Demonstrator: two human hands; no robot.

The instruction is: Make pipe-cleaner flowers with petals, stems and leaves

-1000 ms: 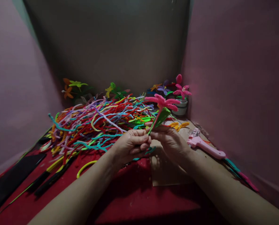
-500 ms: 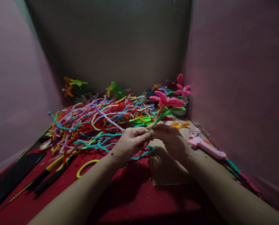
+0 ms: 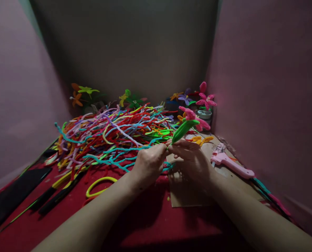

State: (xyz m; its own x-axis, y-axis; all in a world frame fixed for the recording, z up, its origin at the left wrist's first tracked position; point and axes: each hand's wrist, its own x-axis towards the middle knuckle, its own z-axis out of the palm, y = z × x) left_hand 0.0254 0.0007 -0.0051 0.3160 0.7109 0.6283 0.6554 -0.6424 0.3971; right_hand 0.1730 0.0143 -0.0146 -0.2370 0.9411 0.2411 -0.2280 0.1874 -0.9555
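A pink pipe cleaner flower [image 3: 201,123] with a green leaf [image 3: 183,131] leans away to the right above my two hands. My left hand [image 3: 151,159] is closed, its thumb and fingers pinching the lower stem. Close against it, my right hand [image 3: 189,154] pinches the same stem with thumb and index finger just under the leaf, the other fingers stretched behind. Most of the stem is hidden by the fingers. Behind my left hand lies a large heap of colourful pipe cleaners [image 3: 114,129].
A pink glue gun [image 3: 232,163] lies right of my hands, near a cardboard sheet [image 3: 187,196]. On the red table [image 3: 145,227] at left are yellow-handled scissors [image 3: 99,183] and a black flat object [image 3: 16,199]. More pipe cleaner flowers [image 3: 207,100] stand at the back.
The flower has turned and tipped over to the right, so the leaf's broad side now faces me. My left hand has rolled over, showing its back.
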